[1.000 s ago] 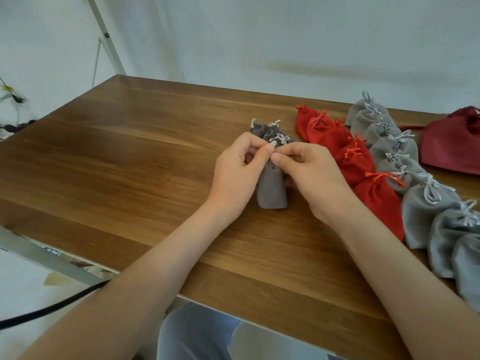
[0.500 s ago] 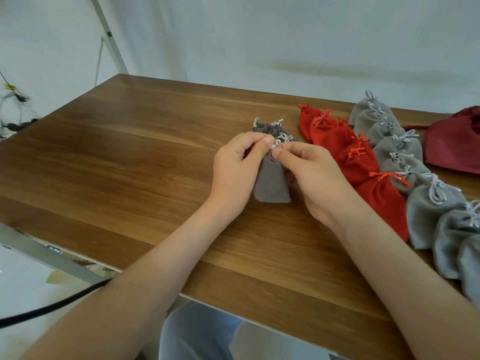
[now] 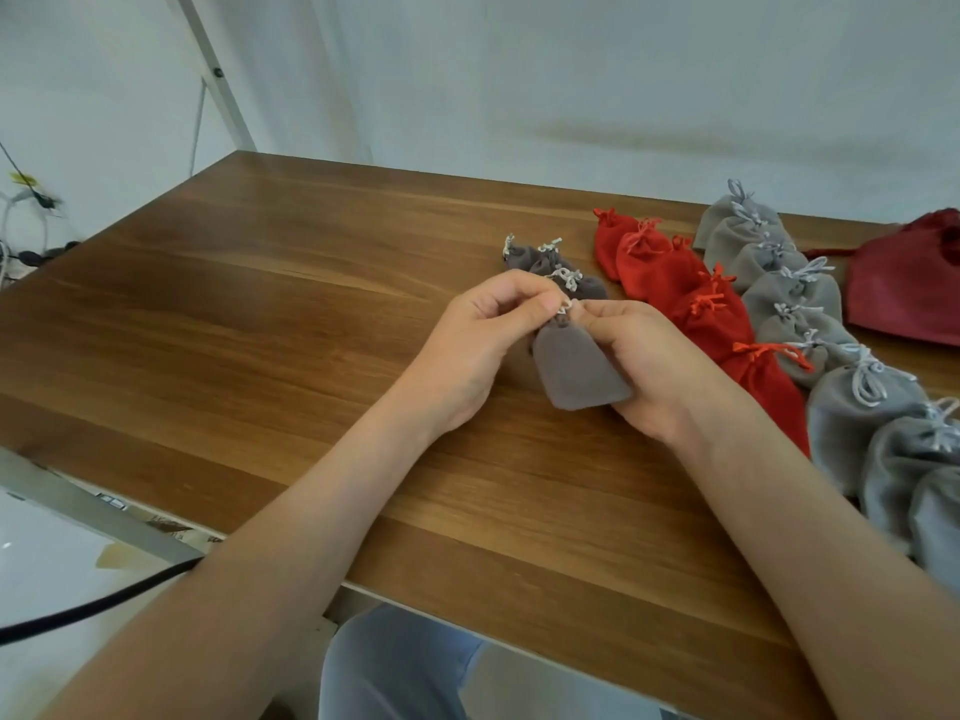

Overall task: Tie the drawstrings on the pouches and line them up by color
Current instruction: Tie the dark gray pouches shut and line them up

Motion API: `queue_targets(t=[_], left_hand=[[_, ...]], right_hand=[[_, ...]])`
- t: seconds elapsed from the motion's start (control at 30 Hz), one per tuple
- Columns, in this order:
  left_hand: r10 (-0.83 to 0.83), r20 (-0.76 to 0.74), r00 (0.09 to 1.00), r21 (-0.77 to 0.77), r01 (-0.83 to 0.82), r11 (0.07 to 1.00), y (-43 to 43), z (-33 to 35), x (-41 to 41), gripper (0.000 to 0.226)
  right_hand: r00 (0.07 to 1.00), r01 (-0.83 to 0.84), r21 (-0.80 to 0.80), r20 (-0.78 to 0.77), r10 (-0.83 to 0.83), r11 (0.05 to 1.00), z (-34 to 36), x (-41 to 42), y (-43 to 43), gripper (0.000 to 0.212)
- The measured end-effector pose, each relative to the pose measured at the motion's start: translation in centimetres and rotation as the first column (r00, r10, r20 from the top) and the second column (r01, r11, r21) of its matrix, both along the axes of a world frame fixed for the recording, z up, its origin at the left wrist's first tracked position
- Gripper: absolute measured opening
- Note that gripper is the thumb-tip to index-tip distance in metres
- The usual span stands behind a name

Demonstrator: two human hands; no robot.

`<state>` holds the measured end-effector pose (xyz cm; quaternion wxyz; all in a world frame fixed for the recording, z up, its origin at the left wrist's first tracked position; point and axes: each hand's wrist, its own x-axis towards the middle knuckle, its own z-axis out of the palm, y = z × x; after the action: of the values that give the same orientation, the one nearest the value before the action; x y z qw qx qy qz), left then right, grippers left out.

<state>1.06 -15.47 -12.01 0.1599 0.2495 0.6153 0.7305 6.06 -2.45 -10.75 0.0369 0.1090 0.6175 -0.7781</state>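
Your wooden table (image 3: 260,356) fills most of the view, its near edge running across in front of your lap. Both your bare forearms reach in from the bottom corners and converge just right of the table's middle.

At the far right edge lies a large dark red bag (image 3: 914,293). Beside it, a row of light grey pouches (image 3: 795,298) runs from the back of the table toward you, each overlapping the next, with pale cords knotted at their necks. Just left of that runs a shorter row of red pouches (image 3: 670,283) with red cords, touching the grey row along its length. Left again, and apart from the red row, a short row of dark grey pouches (image 3: 550,265) sits just behind your hands.

Your right hand (image 3: 660,366) lies palm-up beside and partly under the dark grey pouch (image 3: 576,371), its lower fingers curled against the pouch's right side, while thumb and forefinger pinch at the neck. Your left hand (image 3: 470,350) is turned palm toward you, fingers curled in, thumb and forefinger pinching the same spot from the left. The two pinches almost touch.

The pouch hangs neck-up between your hands, its closed bottom pointing toward you; you cannot tell whether that bottom rests on the wood. The pale drawstring (image 3: 565,305) shows only as a small loop between your fingertips.
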Motion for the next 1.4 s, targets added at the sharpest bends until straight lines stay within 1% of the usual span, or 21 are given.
queue_targets(t=[0.1,0.2,0.23,0.33,0.43,0.53,0.6,0.63,0.7,0.73,0.8,0.93,0.97,1.0,1.03,1.1,1.13,1.2,1.27,1.33,1.4], left_hand=[[0.014,-0.127,0.992,-0.128,-0.03,0.991,-0.2,-0.3,-0.1,0.016],[0.034,-0.196,0.98,-0.221,-0.078,0.972,-0.5,-0.4,-0.2,0.014],[0.041,-0.213,0.976,-0.242,-0.093,0.966,-0.6,-0.4,-0.2,0.012],[0.067,-0.287,0.956,-0.314,-0.16,0.936,-0.5,-0.7,-0.3,0.009],[0.08,-0.367,0.927,-0.378,-0.227,0.898,-0.6,-0.6,-0.2,0.015],[0.085,-0.446,0.891,-0.423,-0.294,0.857,-0.7,-0.5,0.0,0.015],[0.067,-0.554,0.83,-0.462,-0.373,0.804,-0.7,-0.7,0.1,0.014],[0.044,-0.608,0.793,-0.479,-0.411,0.776,-0.5,-0.7,0.2,0.016],[0.031,-0.665,0.747,-0.483,-0.461,0.744,-0.2,-0.7,0.4,0.021],[0.029,-0.676,0.736,-0.479,-0.469,0.742,0.0,-0.7,0.4,0.021],[0.026,-0.683,0.73,-0.481,-0.476,0.736,0.1,-0.8,0.3,0.018],[-0.037,-0.641,0.767,-0.557,-0.431,0.71,-0.1,-0.7,-0.1,0.009],[-0.059,-0.648,0.76,-0.571,-0.432,0.698,-0.2,-0.8,-0.3,0.007],[-0.075,-0.68,0.729,-0.566,-0.457,0.686,-0.2,-0.9,-0.3,0.004],[-0.078,-0.745,0.662,-0.528,-0.514,0.676,-0.1,-1.0,-0.3,0.006],[-0.089,-0.873,0.479,-0.419,-0.646,0.638,0.1,-1.6,-0.5,0.011],[-0.098,-0.911,0.401,-0.372,-0.697,0.612,0.1,-1.8,-0.6,0.013],[-0.114,-0.946,0.304,-0.311,-0.745,0.59,0.1,-2.3,-0.6,0.014],[-0.084,-0.951,0.297,-0.285,-0.74,0.609,0.1,-2.5,-0.5,0.016],[-0.027,-0.938,0.345,-0.28,-0.712,0.643,0.1,-2.5,-0.3,0.017],[0.029,-0.91,0.413,-0.287,-0.679,0.676,0.2,-2.2,-0.1,0.013]], right_hand=[[0.997,0.073,0.26,-0.018,-0.07,0.963,-0.5,0.0,0.4,0.024],[0.993,0.121,0.411,-0.039,-0.115,0.904,-0.9,-0.1,0.2,0.025],[0.991,0.133,0.476,-0.049,-0.125,0.87,-1.1,-0.2,0.2,0.025],[0.987,0.159,0.676,-0.084,-0.139,0.72,-1.4,-0.5,0.2,0.022],[0.981,0.189,0.766,-0.123,-0.148,0.615,-1.4,-0.6,0.0,0.019],[0.977,0.209,0.812,-0.143,-0.161,0.544,-1.4,-0.8,-0.4,0.018],[0.978,0.198,0.853,-0.137,-0.159,0.483,-1.5,-0.9,-0.8,0.02],[0.979,0.187,0.884,-0.134,-0.151,0.429,-1.5,-0.8,-0.9,0.021],[0.984,0.171,0.927,-0.141,-0.111,0.335,-1.5,-0.6,-1.5,0.023],[0.984,0.173,0.933,-0.15,-0.096,0.315,-1.5,-0.5,-1.6,0.022],[0.984,0.177,0.936,-0.161,-0.078,0.303,-1.5,-0.4,-1.9,0.021],[0.984,0.177,0.932,-0.164,-0.069,0.317,-1.6,-0.5,-1.9,0.018],[0.984,0.181,0.933,-0.171,-0.057,0.311,-1.7,-0.6,-1.9,0.016],[0.982,0.187,0.936,-0.182,-0.043,0.3,-1.8,-0.6,-1.9,0.015],[0.98,0.196,0.937,-0.197,-0.029,0.29,-1.9,-0.6,-1.8,0.013],[0.974,0.222,0.934,-0.228,-0.009,0.28,-1.9,-0.6,-1.8,0.011],[0.969,0.238,0.93,-0.247,-0.002,0.279,-1.9,-0.6,-1.8,0.01],[0.956,0.279,0.915,-0.293,0.004,0.29,-2.0,-0.6,-1.9,0.006],[0.942,0.318,0.891,-0.335,-0.005,0.323,-2.0,-0.5,-1.9,0.007],[0.933,0.341,0.867,-0.361,-0.015,0.362,-2.0,-0.5,-1.8,0.01],[0.928,0.35,0.844,-0.371,-0.028,0.407,-2.0,-0.6,-1.5,0.01]])
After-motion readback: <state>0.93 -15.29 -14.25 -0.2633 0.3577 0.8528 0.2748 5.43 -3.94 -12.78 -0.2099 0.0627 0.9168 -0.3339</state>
